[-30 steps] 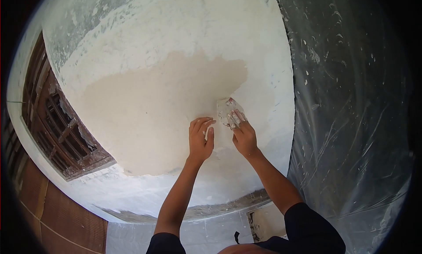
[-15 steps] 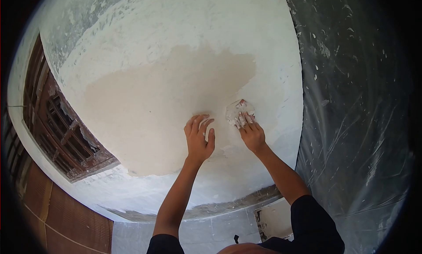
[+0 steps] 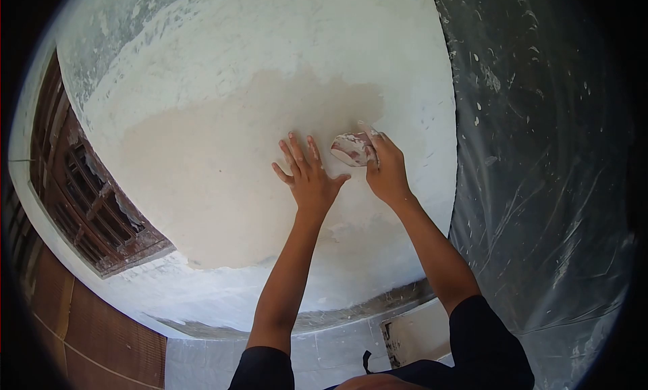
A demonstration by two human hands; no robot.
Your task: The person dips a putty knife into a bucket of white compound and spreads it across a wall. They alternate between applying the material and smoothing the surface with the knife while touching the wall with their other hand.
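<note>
My left hand (image 3: 312, 177) lies against the damp beige patch of plaster (image 3: 223, 167) on the wall, its fingers spread and white residue on the fingertips. To its right, my right hand (image 3: 386, 166) grips a small reddish pad (image 3: 352, 149) smeared with white plaster. The thumb is on the near side of the pad and fingers reach along its right edge. The pad is tilted, so one face shows. Whether its far edge touches the wall cannot be made out.
Pale dry plaster (image 3: 283, 35) surrounds the beige patch. A brown wooden grille window (image 3: 101, 201) is on the left. Dark plastic sheeting (image 3: 526, 187) hangs on the right. Below are grey floor tiles (image 3: 337, 349) and a plaster-stained tray or board (image 3: 418, 336).
My left hand has gone from curled to spread and risen slightly. My right hand has moved up, and the pad has turned from flat against the wall to tilted.
</note>
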